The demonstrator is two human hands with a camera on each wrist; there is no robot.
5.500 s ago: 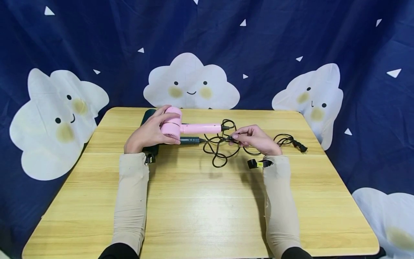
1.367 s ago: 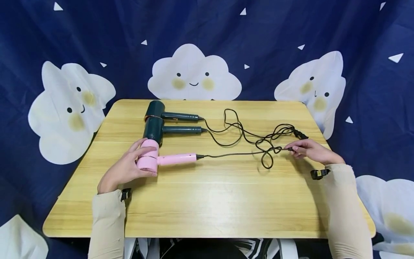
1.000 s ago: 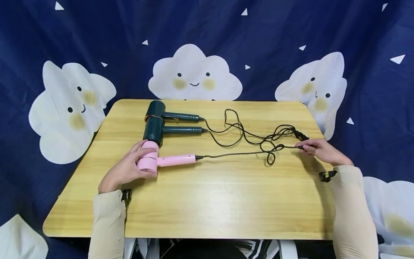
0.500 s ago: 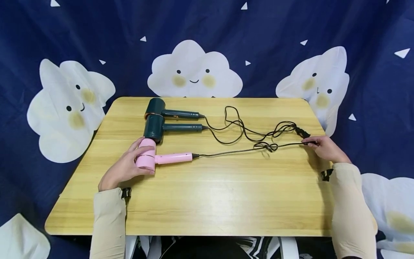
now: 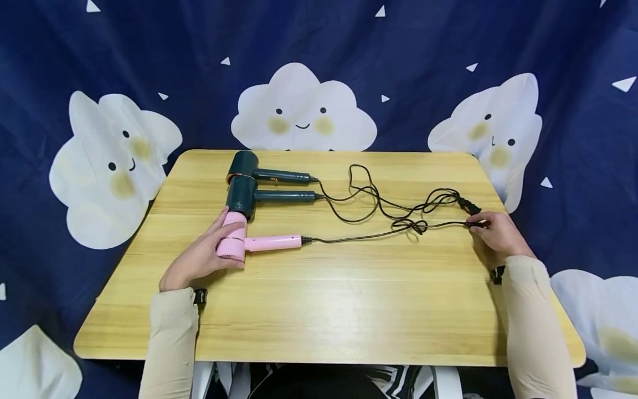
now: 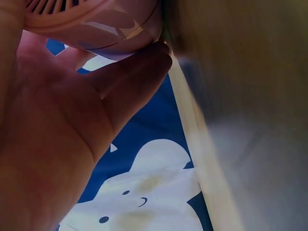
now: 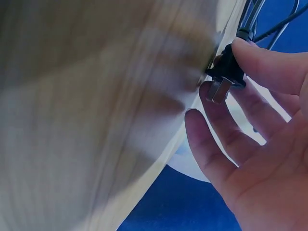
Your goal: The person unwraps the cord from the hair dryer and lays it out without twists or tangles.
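A pink hair dryer lies at the left of the table, its handle pointing right. My left hand grips its round head, thumb on the near side and fingers on the far side; in the left wrist view the vented end of the pink head shows above the palm. From the handle a black cord runs right, with a small tangle midway. My right hand pinches the black plug at the cord's end between thumb and fingers, its flat metal prongs visible in the right wrist view.
Two dark green hair dryers lie side by side behind the pink one, handles to the right. Their black cords loop across the back right to a black plug just behind my right hand. The wooden table has rounded corners.
Since the earliest frame the pink hair dryer has come nearer, off the green ones, and my right hand has drawn its plug far right. Lately the cord straightened somewhat; both hands keep their holds.
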